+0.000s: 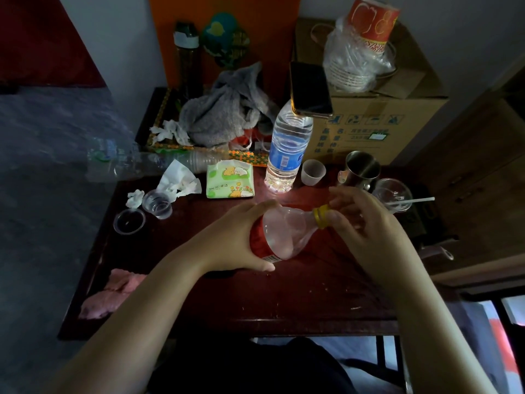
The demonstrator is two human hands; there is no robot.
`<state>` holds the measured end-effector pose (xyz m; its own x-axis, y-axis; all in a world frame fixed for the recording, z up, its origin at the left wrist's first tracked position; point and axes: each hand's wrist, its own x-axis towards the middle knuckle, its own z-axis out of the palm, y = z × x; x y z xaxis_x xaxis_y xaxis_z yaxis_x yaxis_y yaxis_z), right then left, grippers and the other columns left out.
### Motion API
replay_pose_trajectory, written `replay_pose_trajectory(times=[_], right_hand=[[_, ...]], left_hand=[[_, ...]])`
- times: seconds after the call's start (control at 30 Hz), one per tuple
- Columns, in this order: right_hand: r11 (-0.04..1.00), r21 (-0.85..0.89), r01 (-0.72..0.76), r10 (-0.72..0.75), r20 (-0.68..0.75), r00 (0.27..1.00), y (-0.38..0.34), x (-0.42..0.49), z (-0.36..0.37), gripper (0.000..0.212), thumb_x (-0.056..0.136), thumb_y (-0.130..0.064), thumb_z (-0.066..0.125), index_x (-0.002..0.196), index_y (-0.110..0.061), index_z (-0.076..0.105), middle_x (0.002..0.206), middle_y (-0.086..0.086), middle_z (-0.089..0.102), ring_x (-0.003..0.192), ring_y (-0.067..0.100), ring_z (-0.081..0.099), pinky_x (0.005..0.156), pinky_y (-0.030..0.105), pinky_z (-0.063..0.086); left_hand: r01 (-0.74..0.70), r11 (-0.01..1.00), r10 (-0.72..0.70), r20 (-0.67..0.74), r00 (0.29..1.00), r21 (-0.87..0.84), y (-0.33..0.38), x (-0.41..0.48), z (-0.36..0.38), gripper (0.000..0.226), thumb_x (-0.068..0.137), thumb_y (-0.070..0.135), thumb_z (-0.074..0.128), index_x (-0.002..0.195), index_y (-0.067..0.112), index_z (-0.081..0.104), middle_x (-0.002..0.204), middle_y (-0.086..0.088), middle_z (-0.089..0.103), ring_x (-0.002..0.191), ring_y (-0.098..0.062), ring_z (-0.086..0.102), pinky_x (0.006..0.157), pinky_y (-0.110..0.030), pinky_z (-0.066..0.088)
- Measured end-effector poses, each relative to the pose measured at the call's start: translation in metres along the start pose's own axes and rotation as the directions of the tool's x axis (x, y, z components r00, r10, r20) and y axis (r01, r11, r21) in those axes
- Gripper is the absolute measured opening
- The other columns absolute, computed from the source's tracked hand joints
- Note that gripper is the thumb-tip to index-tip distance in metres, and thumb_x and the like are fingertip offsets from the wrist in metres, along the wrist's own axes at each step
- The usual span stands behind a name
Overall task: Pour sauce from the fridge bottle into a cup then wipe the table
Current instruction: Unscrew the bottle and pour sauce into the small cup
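The left hand (238,237) grips the bottle (287,231) round its red-labelled body, thumb on the near side and fingers wrapped over the far side; the forearm comes in from the lower left, wrist fairly straight. The bottle is held above the table (284,294), tipped almost flat, its clear shoulder and neck pointing right. The right hand (366,223) meets it from the right, forearm rising from the lower right corner with the wrist bent inward; its fingers are curled and their tips pinch the yellow cap (321,216), which sits on the neck; the forefinger arches above the cap. How tight that hold is I cannot tell.

Beyond the hands, a small pale cup (313,172) stands upright on the table, just beside a water bottle (287,149) on its left and a metal mug (363,166) on its right; a phone (309,89) rests on top of the water bottle, leaning against a cardboard box (383,120). To the right of the mug sits a clear cup with a straw (393,194). A tissue pack (229,180) lies left of the water bottle; further left are crumpled tissues (179,180), a clear glass (157,204) holding some liquid, and a shallow clear dish (129,221). A pink cloth (110,294) lies at the table's near left edge, well apart from both hands; a grey cloth (224,115) is heaped at the back.
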<state>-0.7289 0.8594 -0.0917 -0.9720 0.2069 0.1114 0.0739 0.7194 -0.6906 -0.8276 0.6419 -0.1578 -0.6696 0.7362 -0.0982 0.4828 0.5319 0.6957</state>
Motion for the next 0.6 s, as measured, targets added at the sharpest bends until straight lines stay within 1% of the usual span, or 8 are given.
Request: replay_pose_trajectory(times=[0.1, 0.13, 0.2, 0.27, 0.37, 0.43, 0.5, 0.6], right_hand=[[0.999, -0.039, -0.036, 0.034, -0.039, 0.999, -0.002, 0.002, 0.003, 0.038, 0.078, -0.06, 0.051, 0.099, -0.031, 0.064, 0.091, -0.014, 0.067, 0.083, -0.001, 0.061, 0.072, 0.027, 0.05], [0.999, -0.034, -0.034, 0.033, -0.04, 0.999, -0.002, 0.002, 0.004, 0.03, 0.08, -0.054, 0.056, 0.096, -0.031, 0.064, 0.089, -0.014, 0.068, 0.082, -0.001, 0.061, 0.072, 0.026, 0.049], [1.0, -0.012, -0.011, 0.01, -0.023, 1.0, -0.001, 0.003, 0.002, 0.019, 0.083, -0.041, 0.062, 0.097, -0.03, 0.066, 0.092, -0.015, 0.068, 0.085, -0.002, 0.06, 0.073, 0.016, 0.046], [1.0, 0.017, 0.007, -0.007, 0.006, 1.0, 0.002, 0.004, -0.001, 0.019, 0.085, -0.032, 0.065, 0.103, -0.029, 0.068, 0.098, -0.015, 0.067, 0.089, -0.003, 0.059, 0.074, 0.01, 0.043], [0.998, 0.065, 0.024, -0.026, 0.027, 0.999, 0.007, 0.002, -0.004, 0.024, 0.083, -0.025, 0.068, 0.107, -0.028, 0.067, 0.104, -0.015, 0.064, 0.095, -0.003, 0.059, 0.079, 0.009, 0.043], [0.996, 0.082, 0.035, -0.038, 0.027, 0.999, 0.01, 0.0, -0.005, 0.026, 0.083, -0.019, 0.069, 0.107, -0.027, 0.066, 0.104, -0.017, 0.062, 0.096, -0.003, 0.058, 0.081, 0.008, 0.042], [0.995, 0.087, 0.046, -0.047, 0.007, 0.999, 0.014, -0.002, -0.008, 0.029, 0.083, -0.013, 0.068, 0.108, -0.027, 0.066, 0.105, -0.018, 0.06, 0.096, -0.004, 0.057, 0.081, 0.007, 0.042], [0.995, 0.097, 0.039, -0.033, -0.062, 0.998, 0.023, -0.004, -0.014, 0.029, 0.084, -0.012, 0.067, 0.107, -0.029, 0.064, 0.101, -0.018, 0.058, 0.092, -0.004, 0.056, 0.078, 0.005, 0.039]], left_hand=[[-0.012, 1.0, 0.012, 0.0, 1.0, -0.007, 0.0, 0.001, 0.0, 0.105, 0.052, 0.047, 0.087, 0.14, 0.041, 0.029, 0.13, 0.015, 0.041, 0.124, -0.003, 0.039, 0.104, -0.026, 0.035], [-0.011, 1.0, 0.011, 0.002, 1.0, -0.008, 0.001, 0.002, 0.0, 0.105, 0.053, 0.047, 0.087, 0.14, 0.041, 0.029, 0.13, 0.015, 0.041, 0.124, -0.003, 0.038, 0.104, -0.026, 0.035], [-0.009, 1.0, 0.009, 0.009, 1.0, -0.009, 0.001, 0.002, 0.0, 0.104, 0.053, 0.046, 0.087, 0.14, 0.041, 0.029, 0.132, 0.016, 0.039, 0.125, -0.002, 0.037, 0.105, -0.025, 0.033], [-0.007, 1.0, 0.007, 0.008, 1.0, -0.012, -0.001, 0.003, 0.002, 0.105, 0.053, 0.047, 0.086, 0.141, 0.04, 0.029, 0.135, 0.014, 0.039, 0.127, -0.003, 0.035, 0.108, -0.027, 0.032], [-0.001, 1.0, 0.001, 0.015, 1.0, -0.006, -0.003, 0.006, 0.005, 0.105, 0.051, 0.051, 0.084, 0.14, 0.041, 0.029, 0.137, 0.013, 0.04, 0.128, -0.004, 0.036, 0.108, -0.029, 0.033], [-0.008, 1.0, 0.008, 0.006, 1.0, -0.009, -0.002, 0.009, 0.006, 0.102, 0.05, 0.05, 0.084, 0.136, 0.043, 0.032, 0.133, 0.015, 0.041, 0.124, -0.002, 0.038, 0.106, -0.026, 0.034], [0.001, 1.0, -0.001, 0.001, 1.0, -0.004, 0.001, 0.011, 0.008, 0.101, 0.05, 0.049, 0.085, 0.136, 0.042, 0.033, 0.13, 0.017, 0.041, 0.123, -0.002, 0.039, 0.105, -0.024, 0.033], [0.048, 0.999, -0.048, -0.013, 0.999, -0.003, 0.002, 0.013, 0.009, 0.103, 0.05, 0.05, 0.086, 0.137, 0.043, 0.031, 0.131, 0.014, 0.042, 0.124, -0.003, 0.038, 0.106, -0.028, 0.034]])
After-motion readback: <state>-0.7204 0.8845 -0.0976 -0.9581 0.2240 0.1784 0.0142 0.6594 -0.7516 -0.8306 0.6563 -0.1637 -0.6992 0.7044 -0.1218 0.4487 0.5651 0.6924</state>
